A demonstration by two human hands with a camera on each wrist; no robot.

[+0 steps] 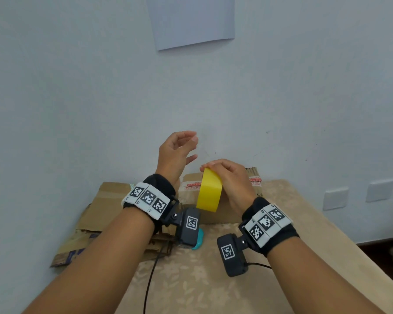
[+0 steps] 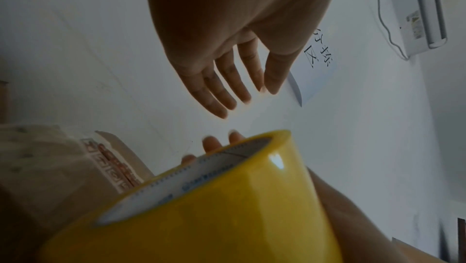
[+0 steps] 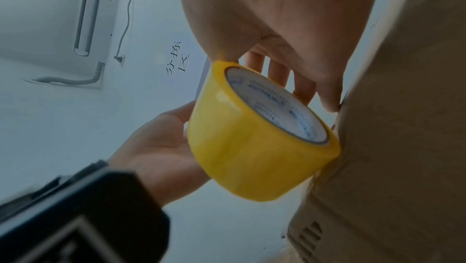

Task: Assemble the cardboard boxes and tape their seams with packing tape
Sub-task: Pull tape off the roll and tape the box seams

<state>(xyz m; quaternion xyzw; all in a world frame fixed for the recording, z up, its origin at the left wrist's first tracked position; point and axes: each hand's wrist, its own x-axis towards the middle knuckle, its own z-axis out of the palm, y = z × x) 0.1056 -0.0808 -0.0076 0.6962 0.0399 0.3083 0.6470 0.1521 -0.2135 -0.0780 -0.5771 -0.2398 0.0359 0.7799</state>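
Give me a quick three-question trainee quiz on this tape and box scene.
1. True or false: the left hand grips the yellow tape roll.
2. Which hand holds the roll? A) left B) right C) both
3. Fill in: flattened cardboard lies on the person's ____ side of the table.

Key: 1 false, its fingers are spread and hold nothing; 2 B, the right hand; 3 left.
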